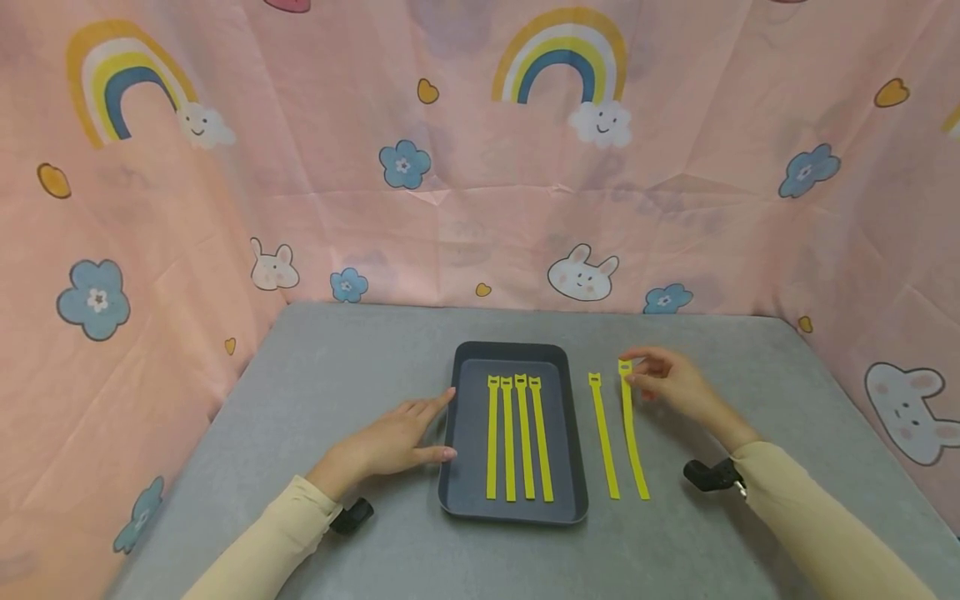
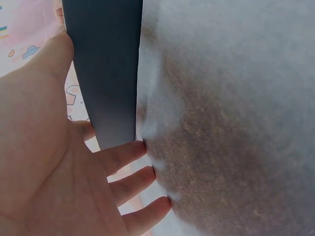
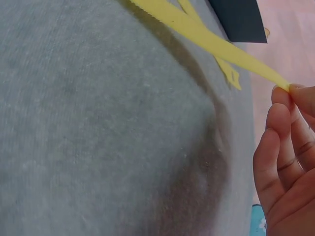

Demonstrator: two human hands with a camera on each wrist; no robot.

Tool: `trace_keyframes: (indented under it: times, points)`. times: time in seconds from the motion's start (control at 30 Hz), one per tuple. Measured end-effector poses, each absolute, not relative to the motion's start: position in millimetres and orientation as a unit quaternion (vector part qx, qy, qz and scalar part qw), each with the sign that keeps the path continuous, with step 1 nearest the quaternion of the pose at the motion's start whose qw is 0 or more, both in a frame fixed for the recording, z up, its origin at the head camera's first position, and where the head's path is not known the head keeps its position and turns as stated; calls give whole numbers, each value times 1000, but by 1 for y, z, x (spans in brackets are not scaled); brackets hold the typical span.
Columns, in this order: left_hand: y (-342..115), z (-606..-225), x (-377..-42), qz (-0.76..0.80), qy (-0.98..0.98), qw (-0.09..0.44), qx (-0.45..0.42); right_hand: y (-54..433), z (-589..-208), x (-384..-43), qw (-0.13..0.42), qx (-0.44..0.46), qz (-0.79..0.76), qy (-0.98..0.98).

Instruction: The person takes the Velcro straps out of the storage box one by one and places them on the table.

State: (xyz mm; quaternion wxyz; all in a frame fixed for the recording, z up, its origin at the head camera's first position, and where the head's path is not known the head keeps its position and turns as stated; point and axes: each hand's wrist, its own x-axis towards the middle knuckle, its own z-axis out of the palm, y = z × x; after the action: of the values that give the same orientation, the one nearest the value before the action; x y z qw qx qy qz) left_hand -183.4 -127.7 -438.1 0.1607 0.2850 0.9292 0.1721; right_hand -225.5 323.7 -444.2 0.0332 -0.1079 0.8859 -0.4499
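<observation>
Logged from my station, left to right: left hand (image 1: 388,439), lower left of centre, fingers spread, touching tray (image 1: 470,433); tray, centre, bearing four yellow straps (image 1: 526,437); one loose strap (image 1: 604,437), right of centre; right hand (image 1: 672,385), beyond, thumb and forefinger pinching another strap's (image 1: 632,433) upper end.
</observation>
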Motion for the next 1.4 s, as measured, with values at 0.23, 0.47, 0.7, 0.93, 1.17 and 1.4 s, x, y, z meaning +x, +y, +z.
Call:
trace_keyframes:
  times: [0.23, 0.47, 0.7, 0.93, 1.17, 1.4]
  points:
    - [-127, -437, -183, 170, 929, 155, 288, 321, -449, -228, 41, -122, -452, 883]
    - [-126, -437, -182, 169, 932, 155, 281, 319, -452, -229, 50, -121, -446, 886]
    - [-127, -438, -182, 174, 930, 155, 284, 319, -456, -229, 51, -110, -438, 891]
    - [-128, -439, -183, 171, 930, 153, 286, 318, -460, -230, 47, -97, -426, 898]
    - [-127, -439, -183, 172, 931, 154, 282, 317, -463, -232, 48, -94, -419, 902]
    - [-127, -439, -183, 170, 932, 151, 281, 316, -465, -233, 44, -91, -409, 907]
